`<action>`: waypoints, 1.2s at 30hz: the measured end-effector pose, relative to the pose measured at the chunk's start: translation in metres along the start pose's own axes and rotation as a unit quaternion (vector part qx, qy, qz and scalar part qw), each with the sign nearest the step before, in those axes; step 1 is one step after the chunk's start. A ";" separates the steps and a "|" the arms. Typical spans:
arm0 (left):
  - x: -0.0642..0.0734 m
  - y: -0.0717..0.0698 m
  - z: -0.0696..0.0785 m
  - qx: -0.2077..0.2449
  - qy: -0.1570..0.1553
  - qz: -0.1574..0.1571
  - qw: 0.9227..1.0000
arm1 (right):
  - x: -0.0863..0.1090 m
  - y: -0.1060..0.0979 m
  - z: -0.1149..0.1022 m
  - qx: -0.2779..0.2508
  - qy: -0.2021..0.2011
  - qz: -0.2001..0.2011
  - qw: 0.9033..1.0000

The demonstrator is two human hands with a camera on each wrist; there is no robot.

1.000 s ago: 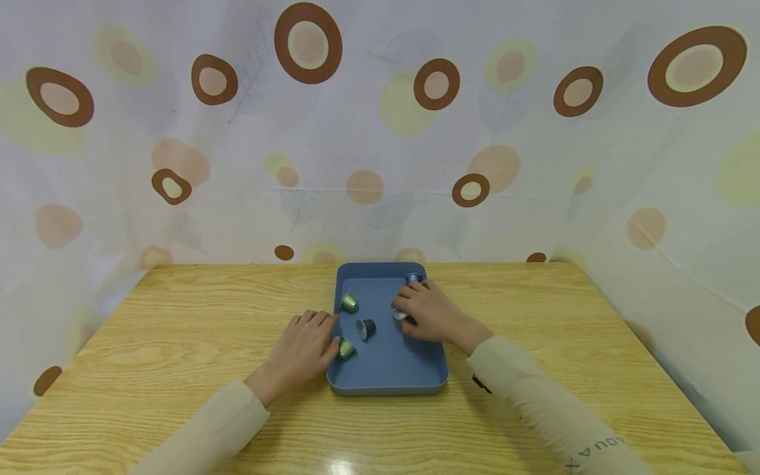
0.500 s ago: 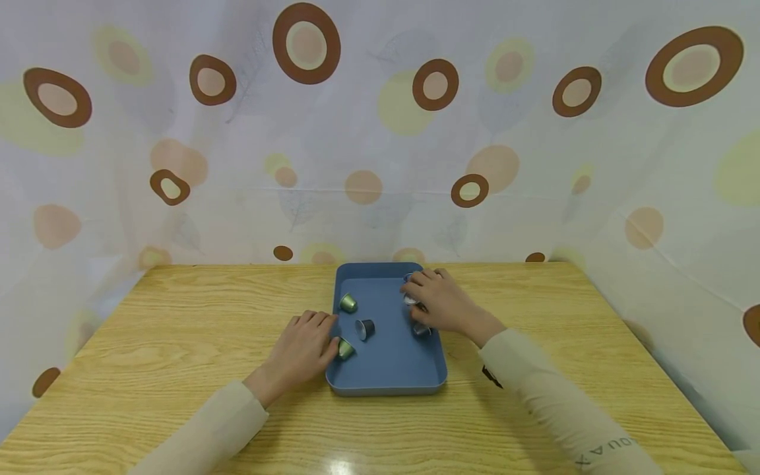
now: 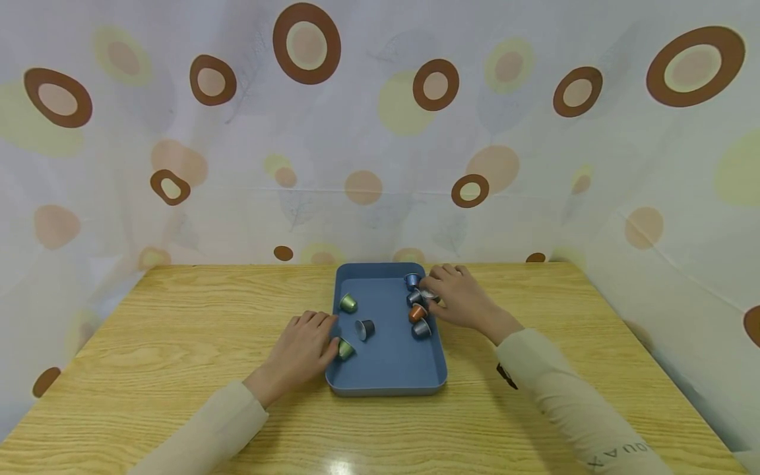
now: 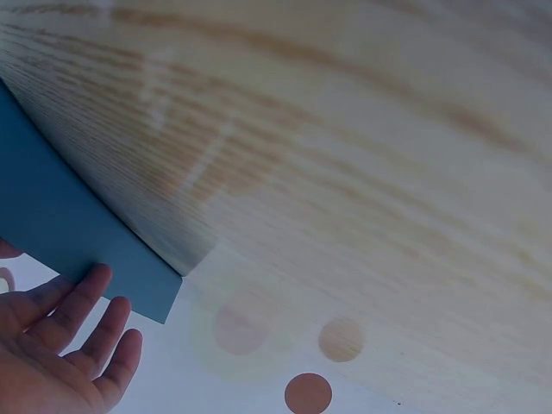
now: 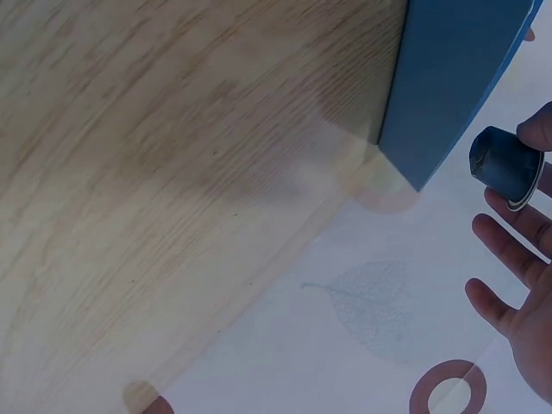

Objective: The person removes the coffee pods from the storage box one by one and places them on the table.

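My right hand (image 3: 460, 297) is over the right rim of a blue tray (image 3: 388, 369). In the right wrist view, its thumb and fingers pinch a dark bluish coffee capsule (image 5: 504, 166) by the lid end, above the tray's wall. Beside that hand, inside the tray, lie a blue capsule (image 3: 412, 282), a dark one (image 3: 414, 299), an orange one (image 3: 418, 313) and a grey one (image 3: 421, 329). My left hand (image 3: 299, 346) rests at the left rim, its relaxed fingers touching the outer wall (image 4: 112, 237) in the left wrist view.
Two green capsules (image 3: 348, 303) lie along the tray's left side, the nearer one by my left thumb. A black capsule (image 3: 365, 329) is on its side between them. The tray sits on a wood-grain table (image 3: 237, 297), backed by a patterned white sheet (image 3: 368, 152).
My right hand has moved right, from above the tray's interior to its right rim, carrying a capsule. Orange, dark and grey capsules beneath it have come into view. The left hand stays put.
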State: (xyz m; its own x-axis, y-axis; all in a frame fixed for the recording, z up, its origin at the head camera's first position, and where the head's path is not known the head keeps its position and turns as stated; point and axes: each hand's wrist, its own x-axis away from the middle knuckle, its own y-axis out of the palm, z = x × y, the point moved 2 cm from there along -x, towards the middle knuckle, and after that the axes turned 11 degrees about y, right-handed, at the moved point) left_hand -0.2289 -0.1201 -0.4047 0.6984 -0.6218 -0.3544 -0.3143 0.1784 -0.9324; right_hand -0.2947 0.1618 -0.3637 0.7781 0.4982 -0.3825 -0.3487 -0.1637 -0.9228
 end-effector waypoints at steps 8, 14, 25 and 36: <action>0.000 -0.001 0.000 0.002 0.001 0.003 1.000 | 0.007 0.004 0.012 -0.002 0.017 -0.003 1.000; 0.001 0.000 -0.001 0.003 0.001 -0.001 1.000 | 0.011 0.010 0.019 -0.012 0.035 -0.015 0.999; 0.001 0.000 0.000 0.010 0.001 0.007 1.000 | 0.020 0.020 0.029 -0.010 0.058 -0.034 0.998; 0.000 0.001 0.000 0.010 -0.005 -0.008 1.000 | 0.026 0.027 0.039 -0.002 0.081 -0.037 0.996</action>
State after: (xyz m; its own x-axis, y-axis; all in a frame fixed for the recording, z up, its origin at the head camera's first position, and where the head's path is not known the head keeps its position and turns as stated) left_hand -0.2292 -0.1199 -0.4051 0.7094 -0.6178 -0.3391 -0.2902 0.1824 -0.9394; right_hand -0.3039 0.2032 -0.3973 0.8753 0.3660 -0.3161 -0.2860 -0.1354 -0.9486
